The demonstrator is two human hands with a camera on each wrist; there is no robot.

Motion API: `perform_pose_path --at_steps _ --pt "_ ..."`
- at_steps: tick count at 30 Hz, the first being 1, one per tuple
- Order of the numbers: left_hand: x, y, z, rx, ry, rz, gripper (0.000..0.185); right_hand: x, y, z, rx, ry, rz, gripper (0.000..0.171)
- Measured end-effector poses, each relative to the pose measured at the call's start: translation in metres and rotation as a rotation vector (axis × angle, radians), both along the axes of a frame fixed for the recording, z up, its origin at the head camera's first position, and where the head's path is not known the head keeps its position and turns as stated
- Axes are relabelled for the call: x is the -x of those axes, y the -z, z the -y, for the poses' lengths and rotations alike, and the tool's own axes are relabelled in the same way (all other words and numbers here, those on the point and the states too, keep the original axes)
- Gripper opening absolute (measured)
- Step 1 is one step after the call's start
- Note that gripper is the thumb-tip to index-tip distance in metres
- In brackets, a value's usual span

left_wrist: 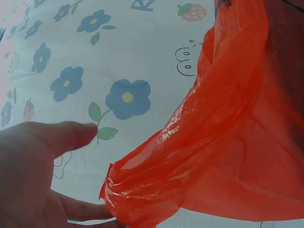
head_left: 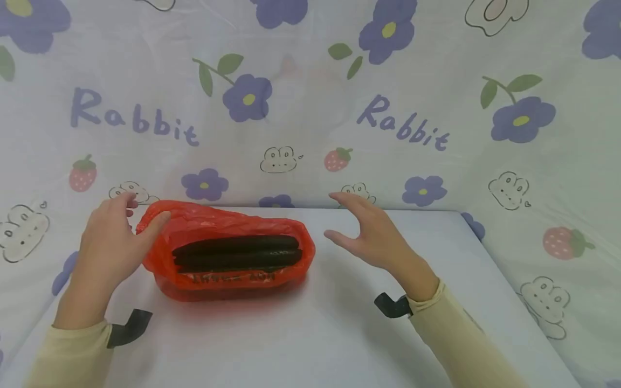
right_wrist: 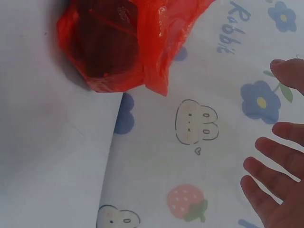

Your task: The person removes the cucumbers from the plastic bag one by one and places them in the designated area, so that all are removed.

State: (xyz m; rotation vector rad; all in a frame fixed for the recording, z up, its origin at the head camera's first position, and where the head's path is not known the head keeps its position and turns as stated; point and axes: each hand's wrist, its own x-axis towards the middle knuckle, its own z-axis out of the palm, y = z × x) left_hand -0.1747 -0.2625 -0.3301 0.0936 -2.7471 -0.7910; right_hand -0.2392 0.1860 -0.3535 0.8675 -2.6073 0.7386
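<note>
A red plastic bag (head_left: pixel 213 215) lies on the white table with its mouth spread wide toward the head camera. Two dark green cucumbers (head_left: pixel 237 253) rest side by side in it, and dark print shows along its front. At the bag's left end is my left hand (head_left: pixel 108 242), thumb and fingers apart. The left wrist view shows those fingers reaching right up to the crumpled bag edge (left_wrist: pixel 142 190), tips partly hidden behind it. My right hand (head_left: pixel 375 229) hovers to the right of the bag with its fingers spread, holding nothing.
Behind the white table (head_left: pixel 339 345) hangs a pale cloth (head_left: pixel 310 129) printed with flowers, strawberries, rabbits and lettering. Each wrist carries a black bracket (head_left: pixel 130 327) below the sleeve cuff. The table's right edge slants down toward the lower right.
</note>
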Motion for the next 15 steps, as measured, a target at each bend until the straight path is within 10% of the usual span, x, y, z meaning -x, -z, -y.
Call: perform_pose_path --at_steps 15 --pt "0.006 0.011 0.006 -0.106 0.001 0.066 0.071 0.010 0.002 0.022 -0.075 -0.062 0.059 0.073"
